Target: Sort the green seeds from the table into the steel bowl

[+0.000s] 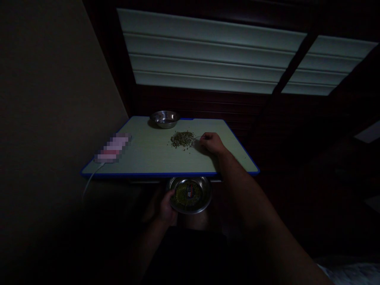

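On the pale tabletop lies a loose pile of small dark greenish grains [181,139]. My right hand [211,142] is closed at the pile's right side, its fingers pinched on a small see-through piece [195,142] whose kind I cannot make out. That piece touches the edge of the grains. Below the table's front edge, my left hand [168,209] grips the left rim of a metal bowl [205,206], thumb over the rim. Inside this bowl are more green grains [183,197] and a small dark item with a pale and red label [190,192].
A second metal bowl [165,120] stands at the back of the blue-edged table [148,158]. At its left end lies a pink, blurred-out object [113,148] with a white cable [90,178]. Dark wood with pale slatted panels [208,55] rises behind; a wall [59,79] borders the left.
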Tool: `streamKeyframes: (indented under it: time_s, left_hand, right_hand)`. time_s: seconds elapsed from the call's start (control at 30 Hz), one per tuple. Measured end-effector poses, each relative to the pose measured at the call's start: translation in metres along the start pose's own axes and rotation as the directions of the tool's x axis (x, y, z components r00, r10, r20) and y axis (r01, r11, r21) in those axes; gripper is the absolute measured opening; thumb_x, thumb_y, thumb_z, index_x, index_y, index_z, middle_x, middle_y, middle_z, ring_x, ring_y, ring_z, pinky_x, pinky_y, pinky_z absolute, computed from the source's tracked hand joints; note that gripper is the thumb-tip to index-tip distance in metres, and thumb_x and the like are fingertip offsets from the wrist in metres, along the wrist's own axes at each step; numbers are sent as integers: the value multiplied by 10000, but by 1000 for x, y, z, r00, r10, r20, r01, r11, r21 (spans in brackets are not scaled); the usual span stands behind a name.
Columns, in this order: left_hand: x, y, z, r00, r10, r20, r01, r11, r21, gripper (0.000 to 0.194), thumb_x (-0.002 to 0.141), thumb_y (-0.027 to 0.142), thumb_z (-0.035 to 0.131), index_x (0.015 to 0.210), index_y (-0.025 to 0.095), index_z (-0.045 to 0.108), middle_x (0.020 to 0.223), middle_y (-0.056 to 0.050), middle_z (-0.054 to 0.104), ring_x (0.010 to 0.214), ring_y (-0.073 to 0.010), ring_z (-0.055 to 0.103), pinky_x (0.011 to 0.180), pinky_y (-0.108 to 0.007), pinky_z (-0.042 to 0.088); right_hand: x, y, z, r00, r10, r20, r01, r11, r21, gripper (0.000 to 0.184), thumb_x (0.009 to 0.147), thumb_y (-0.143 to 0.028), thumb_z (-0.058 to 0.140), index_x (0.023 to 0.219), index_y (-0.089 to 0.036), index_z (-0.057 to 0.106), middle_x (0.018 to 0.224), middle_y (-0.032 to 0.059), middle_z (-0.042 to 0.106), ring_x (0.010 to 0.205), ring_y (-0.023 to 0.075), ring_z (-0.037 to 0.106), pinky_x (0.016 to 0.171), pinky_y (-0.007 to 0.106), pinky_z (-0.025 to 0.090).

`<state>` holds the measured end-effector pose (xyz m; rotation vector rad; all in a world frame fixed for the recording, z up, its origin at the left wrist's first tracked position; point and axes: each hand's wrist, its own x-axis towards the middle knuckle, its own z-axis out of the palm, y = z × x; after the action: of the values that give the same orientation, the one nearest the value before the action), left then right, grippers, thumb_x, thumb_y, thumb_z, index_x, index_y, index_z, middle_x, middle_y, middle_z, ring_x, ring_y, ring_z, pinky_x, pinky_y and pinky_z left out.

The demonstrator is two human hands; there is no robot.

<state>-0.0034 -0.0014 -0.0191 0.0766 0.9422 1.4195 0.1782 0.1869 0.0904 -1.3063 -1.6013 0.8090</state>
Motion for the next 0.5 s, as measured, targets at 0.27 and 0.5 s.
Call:
streamKeyframes:
  time_s: [0.27, 0.5]
  left_hand:
    - [3, -2, -1, 1000, 11, -10, -11, 1000, 3, 190, 674, 257, 659, 812, 154, 739, 845, -118, 784, 1075, -356, 686, 931, -448, 551]
    - [1, 0, -1, 999, 41, 8, -41, 999, 27, 223, 661, 260, 678, 843, 144, 737, 818, -102, 781, 1055, -347, 692, 913, -446, 556]
  right_hand:
    - [-1, 1, 1, 999, -38, 31, 39, 999, -12, 121, 585, -294, 595, 611, -176, 596, 575, -20, 564, 563, 114, 471, 561, 248, 372]
    - [0, 2, 1, 999, -35, 15, 35, 999, -12, 120, 578, -280, 599, 620, -169, 611, 578, -16, 577, 571, 117, 494, 571, 246, 388]
